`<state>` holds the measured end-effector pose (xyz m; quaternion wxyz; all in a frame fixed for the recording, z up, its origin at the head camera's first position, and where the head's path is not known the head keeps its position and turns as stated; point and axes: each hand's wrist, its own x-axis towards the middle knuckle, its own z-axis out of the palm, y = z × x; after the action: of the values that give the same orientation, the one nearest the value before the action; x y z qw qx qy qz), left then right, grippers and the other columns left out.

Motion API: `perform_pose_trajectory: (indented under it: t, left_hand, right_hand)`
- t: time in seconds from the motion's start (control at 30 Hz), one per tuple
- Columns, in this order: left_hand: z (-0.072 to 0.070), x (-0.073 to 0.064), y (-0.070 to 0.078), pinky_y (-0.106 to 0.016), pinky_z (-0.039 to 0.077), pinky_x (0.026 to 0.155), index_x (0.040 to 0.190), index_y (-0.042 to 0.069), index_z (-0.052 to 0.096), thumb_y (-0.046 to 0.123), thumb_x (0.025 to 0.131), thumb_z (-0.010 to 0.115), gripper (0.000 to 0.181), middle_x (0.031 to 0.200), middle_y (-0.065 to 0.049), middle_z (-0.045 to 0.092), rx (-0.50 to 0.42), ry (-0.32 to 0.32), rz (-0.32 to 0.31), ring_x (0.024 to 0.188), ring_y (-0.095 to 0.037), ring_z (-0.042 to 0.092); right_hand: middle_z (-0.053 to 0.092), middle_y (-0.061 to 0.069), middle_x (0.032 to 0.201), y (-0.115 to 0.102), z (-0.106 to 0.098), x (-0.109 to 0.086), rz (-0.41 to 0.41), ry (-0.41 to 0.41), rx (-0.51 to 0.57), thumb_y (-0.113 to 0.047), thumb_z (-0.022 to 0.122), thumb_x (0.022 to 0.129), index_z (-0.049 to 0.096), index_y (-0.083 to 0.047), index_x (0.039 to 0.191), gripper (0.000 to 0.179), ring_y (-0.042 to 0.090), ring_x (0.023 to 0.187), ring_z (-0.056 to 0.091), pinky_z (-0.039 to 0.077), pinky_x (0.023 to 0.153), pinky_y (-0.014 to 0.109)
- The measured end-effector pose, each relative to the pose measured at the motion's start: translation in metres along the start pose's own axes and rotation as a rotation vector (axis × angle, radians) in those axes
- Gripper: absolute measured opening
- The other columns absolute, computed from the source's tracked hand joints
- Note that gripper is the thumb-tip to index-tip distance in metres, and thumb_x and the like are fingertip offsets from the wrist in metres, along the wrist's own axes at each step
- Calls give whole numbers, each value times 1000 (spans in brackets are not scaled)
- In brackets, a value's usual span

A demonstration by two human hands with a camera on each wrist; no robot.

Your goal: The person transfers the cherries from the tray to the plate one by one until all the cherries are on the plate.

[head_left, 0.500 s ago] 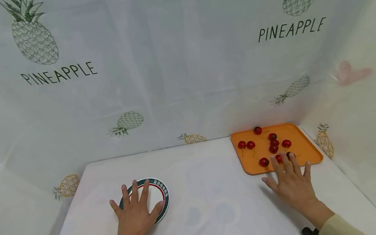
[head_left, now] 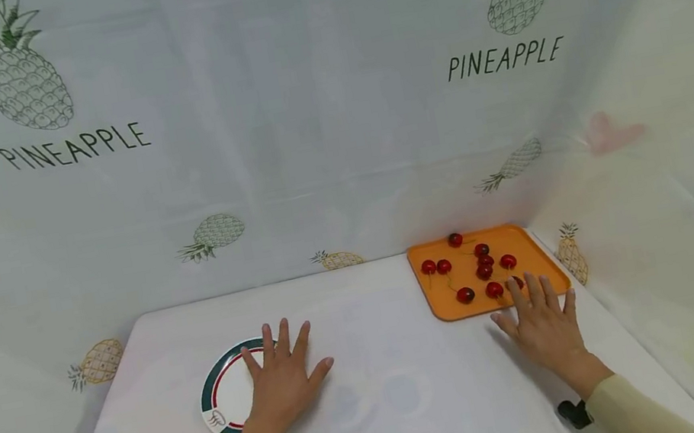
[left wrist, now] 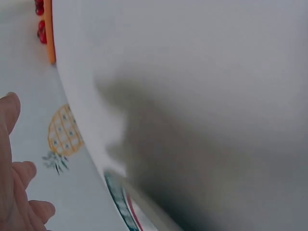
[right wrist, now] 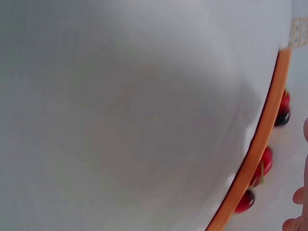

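My left hand (head_left: pixel 282 386) has its fingers spread, palm down, over the right part of a round white plate (head_left: pixel 231 391) with a green and red rim. It holds nothing and hides part of that rim. On the other side, my right hand (head_left: pixel 545 336) is spread out too, at the front edge of an orange tray (head_left: pixel 518 237). Several red cherries (head_left: pixel 485 272) lie scattered in the tray, some with stems, and the right fingertips overlap one near the front. In the right wrist view, fingers show beside the cherries (right wrist: pixel 245 201) beyond the tray's edge (right wrist: pixel 260 139).
A white-covered table (head_left: pixel 373 366) carries the plate at left and the tray at the far right corner. Behind it hangs a pale curtain (head_left: pixel 305 138) printed with pineapples, which also runs along the sides.
The left hand has moved right across the plate, uncovering its left side. The right hand has shifted slightly right relative to the tray. The head view has turned a little to the right.
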<state>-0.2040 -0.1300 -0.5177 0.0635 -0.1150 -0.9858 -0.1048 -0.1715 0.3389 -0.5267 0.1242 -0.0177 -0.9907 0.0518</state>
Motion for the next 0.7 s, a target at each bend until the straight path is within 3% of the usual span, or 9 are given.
perform_pose_trajectory:
  t: [0.37, 0.7]
  left_hand:
    - [19, 31, 75, -77, 12, 122, 163, 23, 43, 68, 100, 52, 78, 171, -17, 32, -27, -81, 142, 161, -44, 17]
    - [42, 52, 143, -64, 20, 128, 166, 22, 36, 71, 102, 43, 81, 174, -12, 27, 30, -221, 265, 162, -35, 19]
  right_hand:
    - [18, 38, 165, 54, -5, 17, 74, -75, 24, -60, 40, 108, 28, 2, 163, 84, 63, 151, 15, 7, 112, 87]
    - [15, 43, 163, 79, 5, 19, 122, -250, 85, -60, 38, 109, 20, 15, 158, 92, 65, 150, 11, 10, 116, 83]
